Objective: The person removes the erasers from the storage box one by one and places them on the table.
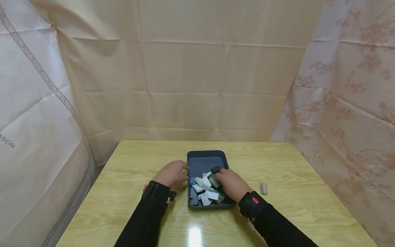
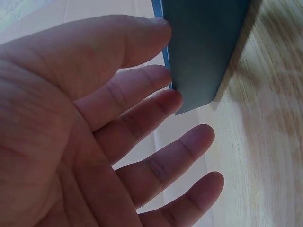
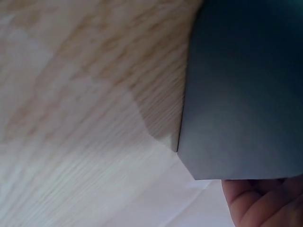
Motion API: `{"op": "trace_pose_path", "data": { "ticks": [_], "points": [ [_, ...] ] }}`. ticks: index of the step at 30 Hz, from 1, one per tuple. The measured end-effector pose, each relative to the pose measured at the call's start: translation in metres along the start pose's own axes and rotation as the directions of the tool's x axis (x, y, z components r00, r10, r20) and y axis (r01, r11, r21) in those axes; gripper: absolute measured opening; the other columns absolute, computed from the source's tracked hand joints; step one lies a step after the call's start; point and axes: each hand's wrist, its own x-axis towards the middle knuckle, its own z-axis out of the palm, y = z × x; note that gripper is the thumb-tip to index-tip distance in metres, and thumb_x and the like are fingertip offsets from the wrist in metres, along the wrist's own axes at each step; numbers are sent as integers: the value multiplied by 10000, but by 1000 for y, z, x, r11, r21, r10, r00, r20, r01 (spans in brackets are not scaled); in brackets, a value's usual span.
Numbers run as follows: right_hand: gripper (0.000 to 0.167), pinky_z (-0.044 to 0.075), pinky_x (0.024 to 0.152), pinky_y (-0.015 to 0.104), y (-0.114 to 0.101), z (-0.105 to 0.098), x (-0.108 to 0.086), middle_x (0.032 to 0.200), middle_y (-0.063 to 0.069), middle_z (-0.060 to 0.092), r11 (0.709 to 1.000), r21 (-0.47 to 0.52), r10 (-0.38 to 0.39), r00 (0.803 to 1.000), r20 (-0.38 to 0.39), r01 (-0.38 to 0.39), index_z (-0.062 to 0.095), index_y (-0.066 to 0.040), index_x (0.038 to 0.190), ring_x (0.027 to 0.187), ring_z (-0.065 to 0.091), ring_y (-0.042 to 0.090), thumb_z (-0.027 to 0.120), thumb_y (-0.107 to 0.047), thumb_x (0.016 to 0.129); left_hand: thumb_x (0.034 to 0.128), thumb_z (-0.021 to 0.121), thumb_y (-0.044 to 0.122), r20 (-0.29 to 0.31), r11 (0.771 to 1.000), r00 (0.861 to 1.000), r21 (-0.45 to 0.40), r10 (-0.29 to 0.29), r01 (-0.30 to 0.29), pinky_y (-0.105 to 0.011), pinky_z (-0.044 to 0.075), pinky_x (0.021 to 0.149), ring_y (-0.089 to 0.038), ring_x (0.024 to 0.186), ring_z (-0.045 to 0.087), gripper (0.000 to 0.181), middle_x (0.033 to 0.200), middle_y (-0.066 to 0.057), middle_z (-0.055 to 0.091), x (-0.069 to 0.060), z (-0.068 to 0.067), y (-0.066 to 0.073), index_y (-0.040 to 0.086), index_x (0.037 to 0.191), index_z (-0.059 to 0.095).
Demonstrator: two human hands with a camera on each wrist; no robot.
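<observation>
A dark blue-grey tray (image 1: 207, 154) stands on the table, with a heap of small rectangular blocks (image 1: 205, 199) in white, pale green, blue-grey and pink in its nearer part. My left hand (image 1: 172, 172) is at the tray's left rim, its fingers spread and relaxed; in the left wrist view the thumb and two fingertips meet the rim of the tray (image 2: 203, 52). Over the right side, my right hand (image 1: 231, 183) reaches in with curled fingers and holds a dark block (image 1: 215, 169) at its fingertips. The tray's wall (image 3: 236, 118) hides most of these fingers in the right wrist view.
A single grey block (image 1: 263, 188) lies on the wooden table (image 1: 296, 206), right of the tray. Behind the table hangs a beige cloth (image 1: 185, 82). A white cloth is at the left and a floral one (image 1: 345, 109) at the right.
</observation>
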Motion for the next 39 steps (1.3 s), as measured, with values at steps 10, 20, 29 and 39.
{"op": "trace_pose_path", "data": {
  "ticks": [10,20,29,39],
  "points": [
    [193,560,754,303,3,-5,-1,923,-31,623,1000,18,-15,997,-74,16,789,-133,1007,831,584,103,768,17,888,931,810,214,-9,1000,1000,3,8,-8,-505,521,1124,-315,1336,643,395,1368,-84,721,2,3,-3,92,1303,759],
    [148,533,724,349,42,-45,-22,889,16,594,988,101,140,967,-212,-121,748,-75,927,789,551,147,760,37,831,932,811,210,-7,1000,1000,-3,10,-10,-516,520,1122,-324,1327,647,388,1359,-98,724,1,0,0,74,1292,761],
    [65,516,687,433,124,-54,-81,882,104,617,910,102,406,914,-17,-403,735,-23,935,752,543,204,689,-31,890,943,796,217,-3,1000,1000,-4,-6,6,-513,517,1129,-319,1332,644,374,1362,-89,724,-1,2,-1,88,1293,762],
    [62,488,687,413,158,-34,-116,828,67,656,835,107,520,838,168,-540,702,-78,836,741,548,236,694,-57,894,941,797,215,8,1000,1000,-9,-24,24,-523,516,1128,-315,1333,643,372,1357,-77,729,0,2,-1,101,1294,764]
  ]
}}
